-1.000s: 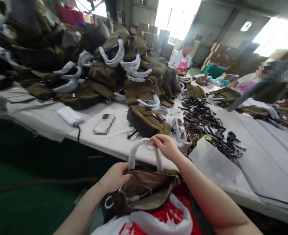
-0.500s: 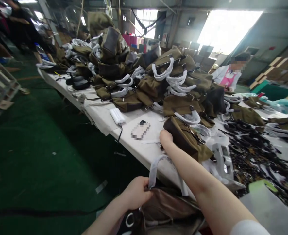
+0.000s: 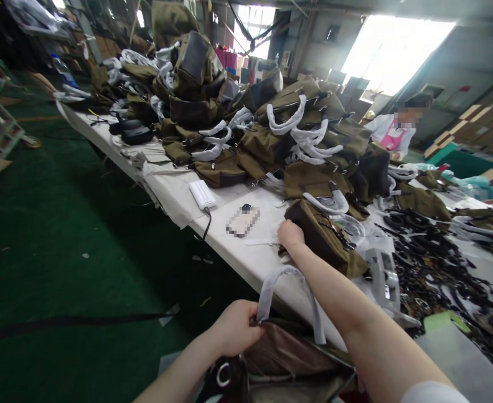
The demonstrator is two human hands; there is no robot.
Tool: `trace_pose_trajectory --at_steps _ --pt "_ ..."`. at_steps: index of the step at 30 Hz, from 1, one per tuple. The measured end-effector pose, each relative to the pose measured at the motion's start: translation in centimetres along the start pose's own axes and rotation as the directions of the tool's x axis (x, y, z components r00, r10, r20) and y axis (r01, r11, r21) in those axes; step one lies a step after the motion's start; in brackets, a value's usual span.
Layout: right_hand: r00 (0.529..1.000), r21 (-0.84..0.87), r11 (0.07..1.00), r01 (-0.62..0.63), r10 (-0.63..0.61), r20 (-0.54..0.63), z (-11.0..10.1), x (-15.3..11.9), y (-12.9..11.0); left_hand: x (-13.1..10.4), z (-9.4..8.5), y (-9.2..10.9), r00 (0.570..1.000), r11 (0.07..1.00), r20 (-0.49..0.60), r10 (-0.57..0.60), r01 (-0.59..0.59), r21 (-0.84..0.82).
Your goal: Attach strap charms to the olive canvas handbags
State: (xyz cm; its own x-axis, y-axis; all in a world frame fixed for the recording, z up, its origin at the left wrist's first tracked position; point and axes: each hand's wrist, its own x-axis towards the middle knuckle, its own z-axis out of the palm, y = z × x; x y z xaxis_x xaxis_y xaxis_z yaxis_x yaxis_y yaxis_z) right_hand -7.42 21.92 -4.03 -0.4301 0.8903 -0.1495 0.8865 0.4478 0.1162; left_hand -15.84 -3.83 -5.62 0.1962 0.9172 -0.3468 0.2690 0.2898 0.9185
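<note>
My left hand is closed on the top edge of an open handbag, at the foot of its white-wrapped handle. The bag gapes upward below me, its brown lining showing. Out on the table, my right hand is curled shut against the dark end of an olive bag lying on its side. Whatever those fingers grip is hidden. A thin white strip lies just left of them. Farther left are a phone and a white box-shaped device with a black cord.
Olive bags with wrapped handles are heaped along the white table. Dark straps and fittings spread at right beside a grey-white holder. A person in a pink apron is across the table. Green floor runs along the left.
The whole view has shifted slightly. My right hand remains beside the olive bag, its knuckles showing more. My left hand keeps its hold on the handbag, whose opening looks a little wider.
</note>
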Motion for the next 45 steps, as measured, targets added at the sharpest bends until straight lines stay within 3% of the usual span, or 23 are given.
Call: trace_pose_trajectory --at_steps 5,11,14,17,21,27,32,35,38,40,41,43,44,45 --pt "0.98 -0.013 0.985 0.173 -0.174 -0.099 -0.4 -2.5 1.2 -0.1 0.3 0.3 1.0 0.997 0.014 0.003 -0.004 0.08" --pt "0.882 -0.012 0.883 0.47 -0.469 0.039 2.8 -8.9 1.1 -0.6 1.1 0.9 0.999 0.984 0.014 0.032 -0.034 0.173" --pt "0.855 0.025 0.857 0.514 -0.515 0.069 4.4 -10.9 0.7 -0.9 1.5 1.1 0.998 0.976 0.007 0.068 -0.068 0.206" --pt "0.894 0.071 0.893 0.445 -0.447 0.027 4.8 -11.6 0.3 -1.1 1.8 1.2 0.996 0.973 0.017 0.084 -0.085 0.216" --pt "0.947 0.038 0.947 0.318 -0.319 0.024 4.0 -11.7 -0.3 -1.2 2.1 1.4 0.994 0.973 0.02 0.108 -0.11 0.205" --pt "0.952 0.032 0.952 0.305 -0.305 -0.006 2.5 -11.9 -1.5 -1.4 2.1 1.5 0.989 0.966 0.023 0.143 -0.144 0.213" --pt "0.955 0.066 0.953 0.295 -0.295 -0.005 2.6 -12.1 -2.1 -1.4 2.1 1.5 0.989 0.963 0.025 0.146 -0.148 0.227" --pt "0.957 0.104 0.951 0.29 -0.29 -0.016 2.6 -11.5 -1.6 -1.3 2.0 1.5 0.99 0.971 0.036 0.138 -0.142 0.194" --pt "0.967 0.155 0.954 0.255 -0.253 -0.033 1.5 -10.6 1.1 -1.2 2.0 1.3 0.993 0.986 0.041 0.113 -0.117 0.122" --pt "0.974 0.272 0.938 0.213 -0.181 -0.138 -0.2 -10.9 4.0 -1.0 2.0 1.2 0.994 0.995 0.05 0.096 -0.097 0.022" --pt "0.958 0.422 0.883 0.203 -0.09 -0.272 -1.2 -11.6 5.5 -0.9 2.0 1.2 0.994 0.995 0.061 0.09 -0.087 -0.045" --pt "0.853 0.648 0.697 0.305 0.102 -0.511 -3.2 -14.3 7.8 -0.4 2.0 1.2 0.992 0.978 0.089 0.084 -0.065 -0.196" --pt "0.813 0.68 0.625 0.383 0.12 -0.569 -4.0 -16.2 8.3 0.0 2.0 1.3 0.991 0.961 0.105 0.083 -0.052 -0.271" --pt "0.805 0.678 0.582 0.449 0.066 -0.59 -4.7 -18.1 8.4 0.4 2.0 1.4 0.99 0.943 0.117 0.082 -0.038 -0.331"
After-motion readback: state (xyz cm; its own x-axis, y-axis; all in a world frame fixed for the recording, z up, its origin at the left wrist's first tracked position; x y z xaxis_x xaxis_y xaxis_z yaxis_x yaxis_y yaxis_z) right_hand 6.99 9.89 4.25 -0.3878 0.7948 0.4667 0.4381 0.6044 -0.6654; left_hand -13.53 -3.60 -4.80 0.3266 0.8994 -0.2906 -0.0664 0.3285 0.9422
